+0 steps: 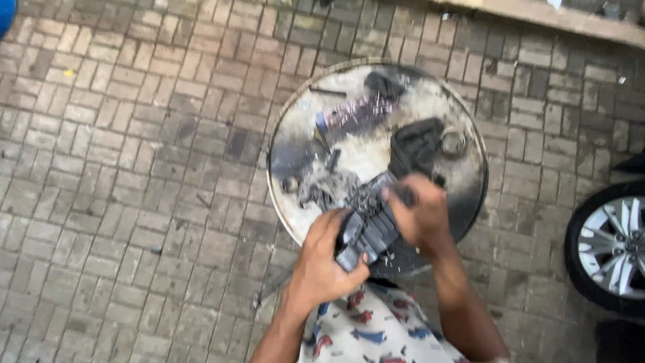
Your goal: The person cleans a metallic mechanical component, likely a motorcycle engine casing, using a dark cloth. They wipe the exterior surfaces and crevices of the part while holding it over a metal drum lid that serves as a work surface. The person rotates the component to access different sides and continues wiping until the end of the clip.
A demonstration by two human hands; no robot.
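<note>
A round, grimy metal drum top [289,161] on brick paving [121,168] carries dark greasy parts [413,144] and a bolt [290,184].

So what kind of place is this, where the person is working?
Probably an outdoor roadside repair spot. The ground is brick paving, a grimy drum top serves as a workbench strewn with dark parts, and a car wheel shows at the right. Both hands grip a dark ribbed part.

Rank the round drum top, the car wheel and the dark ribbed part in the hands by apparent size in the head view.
1. Drum top, largest.
2. Car wheel, cut off by the frame edge.
3. Dark ribbed part, smallest, though nearer the camera and partly covered.
</note>
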